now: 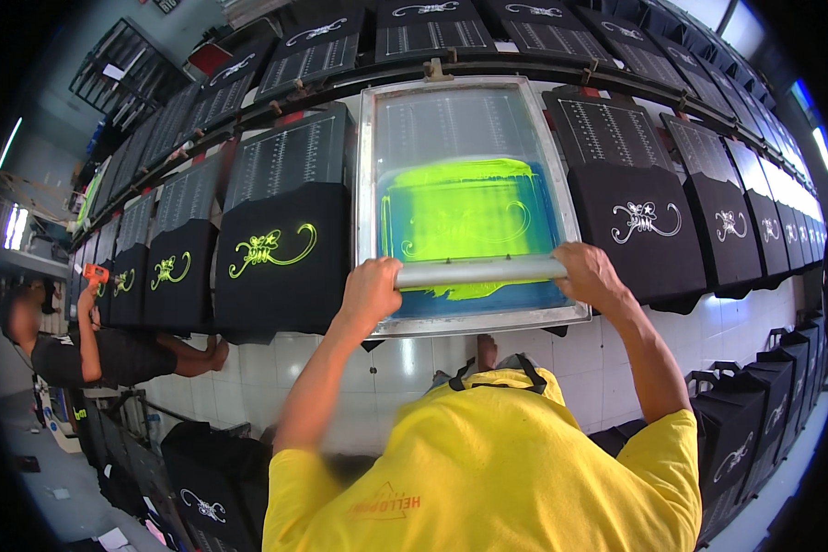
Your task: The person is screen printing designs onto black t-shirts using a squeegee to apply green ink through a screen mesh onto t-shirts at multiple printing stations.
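My left hand [372, 293] and my right hand [589, 274] are each closed around an end of a long grey squeegee [478, 271]. It lies crosswise over the lower part of a metal-framed printing screen [365, 166]. Bright yellow-green ink [465, 207] covers much of the mesh beyond the squeegee, and a thinner smear shows on the near side. A curled design shows faintly through the ink. Beneath the screen lies a dark printing board, its gridded far end visible through the mesh.
Left of the screen, a black shirt [281, 235] on a board bears a yellow-green print; to the right, another black shirt [639, 216] has a white one. More shirt boards line the far row and stand behind me. At far left, a person holds an orange tool [96, 274].
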Available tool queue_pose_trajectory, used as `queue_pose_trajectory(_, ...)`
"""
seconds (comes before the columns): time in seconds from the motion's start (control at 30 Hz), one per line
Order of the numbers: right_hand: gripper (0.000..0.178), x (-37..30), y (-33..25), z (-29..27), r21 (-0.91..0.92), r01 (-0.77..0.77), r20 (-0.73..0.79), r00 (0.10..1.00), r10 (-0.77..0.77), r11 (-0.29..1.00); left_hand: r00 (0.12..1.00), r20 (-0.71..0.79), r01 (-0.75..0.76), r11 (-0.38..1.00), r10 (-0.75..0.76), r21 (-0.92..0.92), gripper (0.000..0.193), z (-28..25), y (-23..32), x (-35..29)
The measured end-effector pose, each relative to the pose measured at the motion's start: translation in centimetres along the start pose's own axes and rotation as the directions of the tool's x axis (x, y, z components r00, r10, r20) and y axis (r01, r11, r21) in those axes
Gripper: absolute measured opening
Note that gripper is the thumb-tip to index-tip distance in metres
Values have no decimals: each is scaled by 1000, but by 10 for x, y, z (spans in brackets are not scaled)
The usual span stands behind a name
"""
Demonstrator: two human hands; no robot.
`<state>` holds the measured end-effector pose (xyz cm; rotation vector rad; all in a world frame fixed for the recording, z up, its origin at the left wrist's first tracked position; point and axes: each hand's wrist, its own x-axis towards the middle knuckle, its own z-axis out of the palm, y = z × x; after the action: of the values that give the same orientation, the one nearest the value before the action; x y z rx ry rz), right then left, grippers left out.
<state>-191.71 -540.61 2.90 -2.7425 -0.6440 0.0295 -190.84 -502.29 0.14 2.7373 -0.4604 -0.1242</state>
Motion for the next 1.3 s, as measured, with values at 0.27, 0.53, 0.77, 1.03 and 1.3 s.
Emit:
queue_pose_trajectory(0.27, 31, -42, -3, 51, -8, 5, -74, 997, -6, 1000, 988, -128, -81, 996, 85, 37, 27, 42, 8, -48)
queue_pose_trajectory(0.53, 29, 7, 29, 66, -115, 53, -197, 977, -75, 992, 957, -233, -152, 983, 172, 102, 23, 47, -20, 7)
queue_pose_trajectory(0.77, 27, 97, 80, 58, -110, 1, -108, 994, -13, 994, 956, -228, -172, 982, 185, 78, 26, 28, -51, 112)
queue_pose_trajectory(1.03, 19, 132, 89, 33, -104, -4, -52, 999, -2, 995, 992, -89, -79, 992, 88, 101, 31, 7, -55, 145)
queue_pose_trajectory(1.3, 30, 39, 45, 38, -42, 51, -186, 981, -58, 998, 987, -145, -63, 997, 70, 48, 36, -2, -19, 45)
